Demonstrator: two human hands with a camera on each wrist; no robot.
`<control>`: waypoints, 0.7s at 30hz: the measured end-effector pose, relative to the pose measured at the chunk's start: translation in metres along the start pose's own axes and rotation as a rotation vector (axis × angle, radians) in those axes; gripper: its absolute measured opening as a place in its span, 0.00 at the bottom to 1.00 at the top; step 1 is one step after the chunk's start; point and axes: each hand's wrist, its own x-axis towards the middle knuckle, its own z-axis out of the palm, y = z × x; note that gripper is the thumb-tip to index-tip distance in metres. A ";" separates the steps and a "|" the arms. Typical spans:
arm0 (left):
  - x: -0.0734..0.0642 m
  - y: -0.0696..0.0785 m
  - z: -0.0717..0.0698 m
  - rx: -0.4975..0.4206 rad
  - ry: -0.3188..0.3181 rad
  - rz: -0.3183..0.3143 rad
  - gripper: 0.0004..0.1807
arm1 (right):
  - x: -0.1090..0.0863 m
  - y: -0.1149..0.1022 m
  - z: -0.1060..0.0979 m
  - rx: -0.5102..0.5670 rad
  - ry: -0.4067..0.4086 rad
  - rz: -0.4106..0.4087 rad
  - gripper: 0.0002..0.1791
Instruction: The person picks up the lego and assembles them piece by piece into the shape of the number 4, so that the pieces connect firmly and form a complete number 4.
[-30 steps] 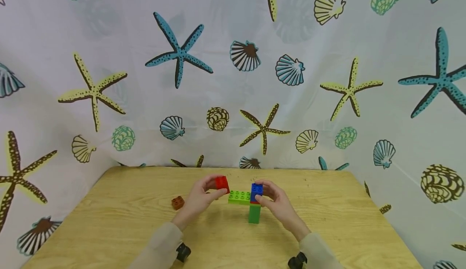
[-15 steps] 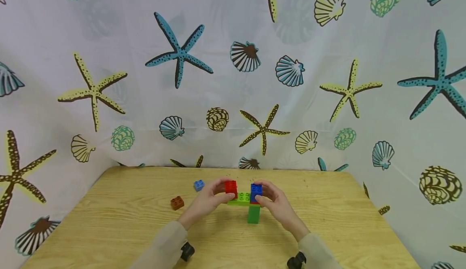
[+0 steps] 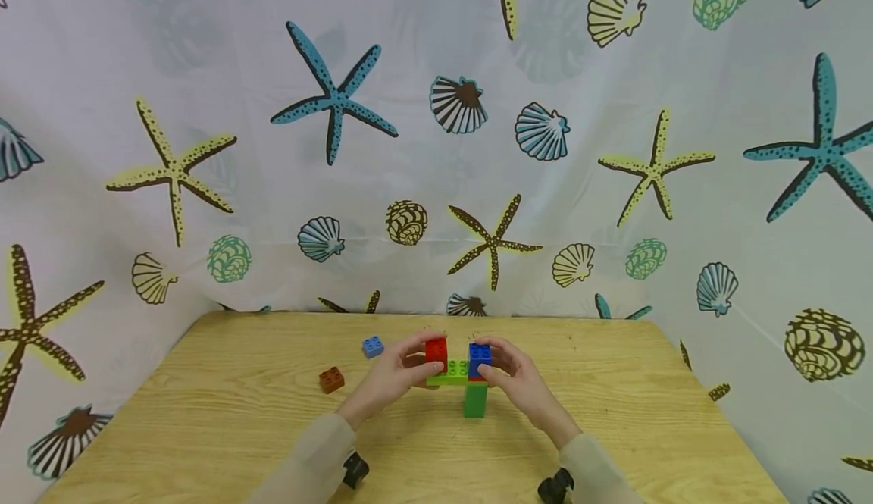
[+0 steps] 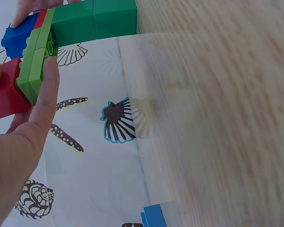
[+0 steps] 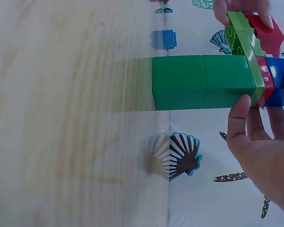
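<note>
A green brick tower, two bricks tall, stands on the table with a lime-green brick bar across its top, reaching out to the left. Over the tower end sit a thin red layer and a dark blue brick. My right hand grips the blue brick between thumb and fingers, one fingertip at the top of the tower. At the bar's free left end, my left hand holds a red brick down against the bar. One left finger lies along the bar's underside.
On the wooden table, a light blue brick and a brown brick lie left of the tower. A shell-and-starfish curtain hangs behind the table's far edge.
My left hand has moved right, bringing the red brick from beside the bar onto its left end. The light blue brick has come into view from behind that hand. My right hand stays put.
</note>
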 end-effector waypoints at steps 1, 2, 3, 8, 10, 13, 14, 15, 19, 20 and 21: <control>0.000 -0.001 0.000 -0.013 -0.006 -0.001 0.27 | 0.000 0.000 0.000 -0.001 -0.002 -0.002 0.26; 0.001 -0.001 0.001 -0.042 -0.018 -0.007 0.27 | 0.000 0.001 0.000 -0.002 -0.003 -0.005 0.26; 0.001 -0.002 0.001 -0.066 -0.029 -0.010 0.28 | 0.000 0.001 0.000 -0.001 -0.004 -0.007 0.26; 0.000 -0.004 0.003 -0.155 -0.055 -0.027 0.29 | 0.000 0.003 0.000 0.003 -0.004 -0.008 0.24; 0.000 -0.005 0.004 -0.143 -0.048 -0.014 0.28 | 0.000 0.003 0.000 0.003 -0.002 -0.006 0.24; -0.001 -0.005 0.004 -0.108 -0.030 0.001 0.28 | 0.000 0.003 0.000 -0.001 0.000 -0.014 0.25; -0.001 -0.005 0.004 -0.095 -0.024 0.001 0.27 | 0.000 0.003 0.001 0.000 0.002 -0.014 0.25; -0.001 -0.005 0.004 -0.087 -0.018 0.001 0.28 | 0.000 0.003 0.001 0.000 0.002 -0.015 0.24; 0.000 -0.004 0.002 -0.082 -0.004 -0.023 0.27 | 0.001 0.002 0.001 0.003 -0.002 -0.016 0.24; 0.000 -0.003 0.002 -0.091 -0.006 -0.030 0.28 | 0.001 0.002 0.001 0.004 -0.004 -0.014 0.24; 0.001 -0.002 0.002 -0.100 -0.008 -0.036 0.28 | 0.001 0.002 0.001 0.003 -0.004 -0.012 0.24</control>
